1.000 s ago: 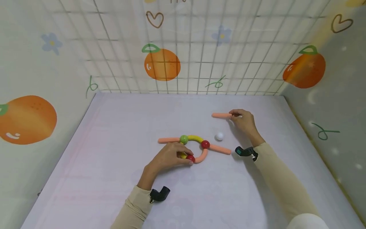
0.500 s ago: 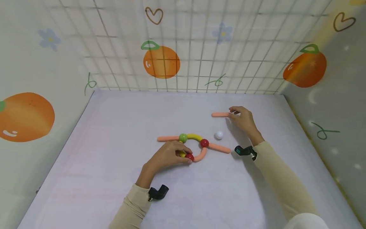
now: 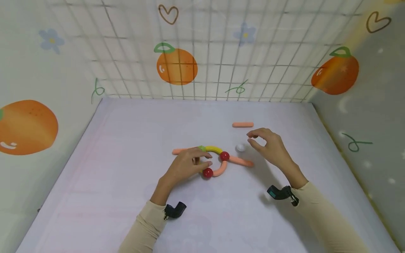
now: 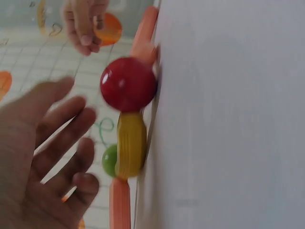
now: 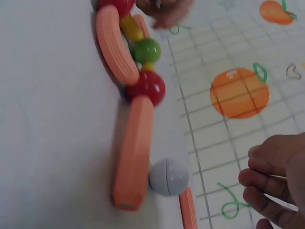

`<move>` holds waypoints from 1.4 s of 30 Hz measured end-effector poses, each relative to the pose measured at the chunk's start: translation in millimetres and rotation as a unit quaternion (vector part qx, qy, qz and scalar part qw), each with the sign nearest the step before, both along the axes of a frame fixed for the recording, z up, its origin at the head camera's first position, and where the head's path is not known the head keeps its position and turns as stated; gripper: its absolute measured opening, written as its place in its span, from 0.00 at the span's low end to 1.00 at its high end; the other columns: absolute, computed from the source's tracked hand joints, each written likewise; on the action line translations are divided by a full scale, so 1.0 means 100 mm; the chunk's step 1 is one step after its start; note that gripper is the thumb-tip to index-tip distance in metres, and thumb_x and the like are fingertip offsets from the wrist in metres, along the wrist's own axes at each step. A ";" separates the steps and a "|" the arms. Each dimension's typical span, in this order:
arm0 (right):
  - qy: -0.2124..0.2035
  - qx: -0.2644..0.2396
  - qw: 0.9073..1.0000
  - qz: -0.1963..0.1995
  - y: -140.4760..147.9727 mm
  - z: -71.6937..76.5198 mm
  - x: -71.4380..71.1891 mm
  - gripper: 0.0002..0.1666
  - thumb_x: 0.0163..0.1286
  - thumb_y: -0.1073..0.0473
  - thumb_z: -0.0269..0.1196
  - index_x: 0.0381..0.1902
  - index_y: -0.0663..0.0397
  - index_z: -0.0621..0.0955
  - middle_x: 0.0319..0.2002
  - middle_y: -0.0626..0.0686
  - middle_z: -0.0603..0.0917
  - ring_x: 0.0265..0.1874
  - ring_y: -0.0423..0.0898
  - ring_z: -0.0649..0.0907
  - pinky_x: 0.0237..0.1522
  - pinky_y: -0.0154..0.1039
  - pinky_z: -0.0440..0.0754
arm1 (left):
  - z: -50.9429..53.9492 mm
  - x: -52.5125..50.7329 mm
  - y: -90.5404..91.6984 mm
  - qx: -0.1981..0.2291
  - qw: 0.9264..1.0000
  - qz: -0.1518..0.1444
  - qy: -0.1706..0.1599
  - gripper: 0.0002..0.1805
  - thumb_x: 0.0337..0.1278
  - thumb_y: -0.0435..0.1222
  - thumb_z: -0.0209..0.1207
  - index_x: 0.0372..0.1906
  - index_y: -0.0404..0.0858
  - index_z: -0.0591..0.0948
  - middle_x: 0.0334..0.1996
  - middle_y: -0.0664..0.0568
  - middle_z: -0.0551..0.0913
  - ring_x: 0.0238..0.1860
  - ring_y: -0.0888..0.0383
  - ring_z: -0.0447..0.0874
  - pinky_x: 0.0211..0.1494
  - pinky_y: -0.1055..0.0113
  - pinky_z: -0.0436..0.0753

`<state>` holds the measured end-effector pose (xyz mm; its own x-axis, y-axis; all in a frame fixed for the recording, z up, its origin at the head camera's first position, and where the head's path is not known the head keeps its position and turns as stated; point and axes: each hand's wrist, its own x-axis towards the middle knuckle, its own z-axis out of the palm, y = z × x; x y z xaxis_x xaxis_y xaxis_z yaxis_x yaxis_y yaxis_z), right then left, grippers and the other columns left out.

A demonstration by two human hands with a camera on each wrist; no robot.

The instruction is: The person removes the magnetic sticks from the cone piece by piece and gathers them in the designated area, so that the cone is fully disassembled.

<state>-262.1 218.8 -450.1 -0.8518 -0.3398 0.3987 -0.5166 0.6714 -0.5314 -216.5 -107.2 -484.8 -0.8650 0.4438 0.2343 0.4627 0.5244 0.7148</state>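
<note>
On the table lies a ring of curved rods and balls. Two red balls (image 3: 207, 173), a green ball (image 3: 201, 148), a yellow curved rod (image 3: 212, 149) and a pink curved rod (image 3: 219, 170) show in it. My left hand (image 3: 185, 164) hovers over the ring's left side, partly hiding it; in the left wrist view its relaxed fingers are apart from the red ball (image 4: 127, 85) and yellow rod (image 4: 131, 148). My right hand (image 3: 269, 147), holding nothing, is raised right of a white ball (image 3: 240, 147), thumb and forefinger apart.
A loose pink straight rod (image 3: 243, 124) lies farther back. Pink straight rods stick out from the ring at right (image 3: 242, 161) and left (image 3: 178, 151). Fabric printed with oranges hangs in front of a wire grid (image 3: 221, 73) behind the table.
My right hand has let go of the loose pink rod and moved back toward me, near the white ball. My left hand has released the near red ball and lifted slightly.
</note>
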 end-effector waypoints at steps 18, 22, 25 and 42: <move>-0.008 0.055 0.998 0.041 -0.04 -0.31 0.45 0.17 0.58 0.61 0.76 0.46 0.57 0.87 0.46 0.52 0.86 0.50 0.53 0.80 0.44 0.49 0.64 | 0.00 -0.21 0.47 -0.074 0.996 -0.020 0.034 0.19 0.64 0.44 0.65 0.59 0.50 0.84 0.56 0.64 0.81 0.51 0.61 0.77 0.52 0.64 0.79; 0.007 0.069 0.997 0.039 -0.06 -0.33 0.45 0.16 0.57 0.62 0.76 0.44 0.57 0.87 0.44 0.52 0.86 0.48 0.53 0.80 0.43 0.49 0.64 | -0.03 -0.24 0.51 -0.087 0.995 -0.025 0.040 0.19 0.64 0.44 0.65 0.59 0.49 0.84 0.56 0.62 0.81 0.52 0.62 0.79 0.55 0.63 0.79; 0.014 0.080 0.996 0.035 -0.06 -0.34 0.45 0.16 0.56 0.62 0.77 0.43 0.56 0.87 0.43 0.52 0.86 0.46 0.53 0.80 0.41 0.48 0.64 | -0.06 -0.26 0.54 -0.101 0.993 -0.021 0.055 0.17 0.64 0.44 0.66 0.56 0.49 0.85 0.55 0.61 0.82 0.49 0.63 0.80 0.50 0.65 0.80; 0.019 0.130 0.991 0.025 -0.17 -0.41 0.47 0.10 0.53 0.61 0.78 0.33 0.52 0.87 0.31 0.45 0.84 0.33 0.45 0.78 0.36 0.44 0.61 | -0.13 -0.24 0.53 -0.067 0.995 0.001 0.079 0.12 0.61 0.42 0.69 0.48 0.50 0.88 0.49 0.61 0.85 0.35 0.64 0.80 0.38 0.73 0.79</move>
<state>-215.3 202.1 -491.4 -0.8173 -0.4775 0.3226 -0.5692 0.7560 -0.3233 -240.2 -54.7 -497.4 -0.8230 0.4782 0.3066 0.5625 0.6107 0.5574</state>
